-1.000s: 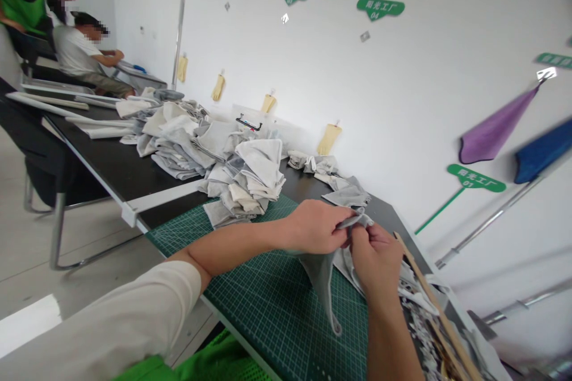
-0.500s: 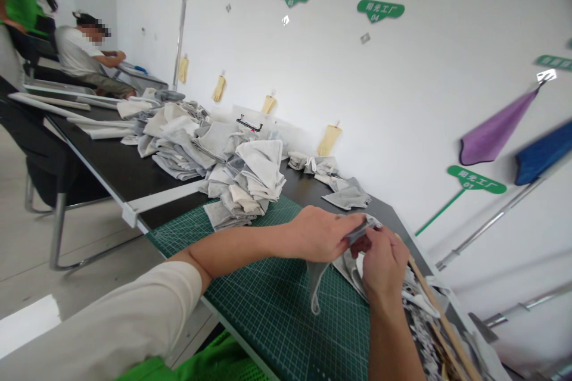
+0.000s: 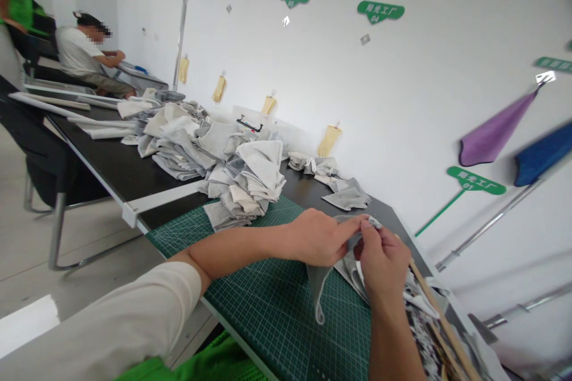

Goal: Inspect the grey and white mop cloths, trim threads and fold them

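A grey cloth (image 3: 318, 287) hangs from my two hands above the green cutting mat (image 3: 277, 297). My left hand (image 3: 319, 237) is closed on it, with the index finger reaching to the cloth's upper edge. At that same edge, my right hand (image 3: 383, 259) pinches the cloth between thumb and fingers, touching the left fingertip. The cloth's lower corner dangles just over the mat. Behind my right hand lie more grey cloths (image 3: 351, 274), partly hidden by it. What the inner fingers do is covered by the hands.
A big heap of folded grey cloths (image 3: 196, 137) covers the table beyond the mat. Several more cloths (image 3: 346, 193) lie near the wall. On the right, a wooden strip (image 3: 440, 321) borders a bin of scraps (image 3: 424, 339). A seated person (image 3: 87, 50) works at the far left.
My right thumb has moved up onto the cloth's edge against my left fingertip. The hanging corner has dropped slightly lower.
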The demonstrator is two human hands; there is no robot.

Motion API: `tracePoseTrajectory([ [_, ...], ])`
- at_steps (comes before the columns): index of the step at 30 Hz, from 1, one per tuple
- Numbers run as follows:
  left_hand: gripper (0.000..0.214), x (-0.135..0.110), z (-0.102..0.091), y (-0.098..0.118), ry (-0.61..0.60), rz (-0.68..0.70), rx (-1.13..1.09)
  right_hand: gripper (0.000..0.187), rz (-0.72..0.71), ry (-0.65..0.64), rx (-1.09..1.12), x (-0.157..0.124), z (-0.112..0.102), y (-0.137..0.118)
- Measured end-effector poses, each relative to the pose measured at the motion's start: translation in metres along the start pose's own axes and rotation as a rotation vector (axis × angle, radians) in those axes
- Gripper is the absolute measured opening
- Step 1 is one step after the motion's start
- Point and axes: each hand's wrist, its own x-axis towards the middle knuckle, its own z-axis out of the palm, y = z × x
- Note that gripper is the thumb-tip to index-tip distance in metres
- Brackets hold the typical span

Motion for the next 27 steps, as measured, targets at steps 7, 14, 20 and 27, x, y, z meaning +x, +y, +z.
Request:
tracePoseTrajectory([
  [7, 0.077, -0.003, -0.003, 0.005, -0.026, 0.024, 0.017, 0.04, -0.02, 0.026, -0.088, 0.0, -0.002, -0.003],
  [14, 0.094, -0.007, -0.01, 0.002, 0.032, 0.088, -0.066, 0.04, -0.035, 0.076, -0.023, -0.002, 0.0, -0.008],
  [20, 0.035, -0.001, -0.008, -0.019, 0.283, 0.101, -0.478, 0.037, -0.052, 0.071, -0.038, -0.007, -0.01, -0.015],
  [27, 0.019, 0.008, 0.0, -0.039, -0.05, 0.14, -0.932, 0.038, -0.047, 0.175, 0.052, -0.006, -0.024, -0.018],
])
